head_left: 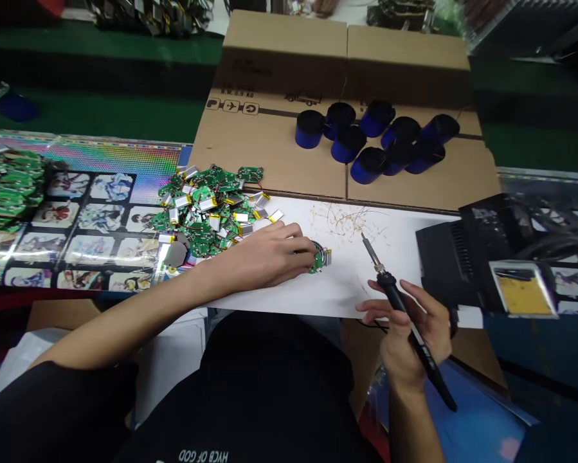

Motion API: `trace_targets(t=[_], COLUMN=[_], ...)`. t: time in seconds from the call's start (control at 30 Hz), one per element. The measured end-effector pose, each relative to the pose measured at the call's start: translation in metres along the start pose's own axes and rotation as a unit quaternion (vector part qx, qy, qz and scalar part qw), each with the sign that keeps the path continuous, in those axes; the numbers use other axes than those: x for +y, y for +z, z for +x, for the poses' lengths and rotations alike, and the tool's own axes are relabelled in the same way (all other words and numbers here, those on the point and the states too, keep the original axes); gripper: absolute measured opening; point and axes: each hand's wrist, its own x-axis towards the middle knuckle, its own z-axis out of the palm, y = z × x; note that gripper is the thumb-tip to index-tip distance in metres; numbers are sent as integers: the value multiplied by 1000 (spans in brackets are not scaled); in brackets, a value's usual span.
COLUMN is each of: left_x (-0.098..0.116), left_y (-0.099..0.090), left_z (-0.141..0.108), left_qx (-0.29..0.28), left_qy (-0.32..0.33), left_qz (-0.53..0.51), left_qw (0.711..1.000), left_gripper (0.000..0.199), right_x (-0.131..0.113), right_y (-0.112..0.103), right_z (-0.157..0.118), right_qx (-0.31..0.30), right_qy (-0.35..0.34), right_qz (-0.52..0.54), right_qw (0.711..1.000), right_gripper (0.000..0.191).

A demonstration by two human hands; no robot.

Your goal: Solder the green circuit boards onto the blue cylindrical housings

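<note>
left hand: fingers curled and pressed together, fingertips gripping a small round green circuit board against the white sheet. board sits mid-sheet, well in from the near edge. right hand: fingers wrapped around the grip of a soldering iron, tip angled up and away, above the sheet and apart from the board. a strip of white sheet lies between tip and board. fine wire scraps are scattered near the far edge of the sheet. a heap of green boards with pouch cells spills over the far left corner, just beside the left hand. flattened cardboard meets the far edge and carries blue-and-black cylinders. a black soldering station overlaps the right end, close to the right hand, with a yellow sponge tray beside it.
</note>
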Motion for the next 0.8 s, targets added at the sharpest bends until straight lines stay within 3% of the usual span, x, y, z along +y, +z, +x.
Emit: trace_targets(t=[0.17,0.3,0.37,0.47,0.6,0.7,0.8], left_x=[2,6,7,2,-31,-85,-155], left_y=[15,37,37,13,-48,-88,-105], left_z=[-9,-13,-15,-25,-50,-71,-89], left_qx=[36,61,71,97,178,257,324], left_qy=[-43,-104,-124,-142,-176,-248,-344], left_qz=[-51,-151,-210,-258,-185,-116,-65], left_qw=[997,981,967,951,950,927,879], left_gripper=[22,16,13,19,26,31,36], right_x=[4,5,7,14,25,29,31], right_y=[10,20,26,36,53,74,106], right_z=[-3,-4,-5,-10,-17,-11,9], right_qx=[17,19,9,-9,-99,-175,-211], right_qy=[35,-11,-15,-11,-50,-129,-186], right_qz=[-8,38,61,69,20,-63,-112], right_qw=[999,999,998,997,994,974,953], right_gripper=[30,28,28,26,25,22,22])
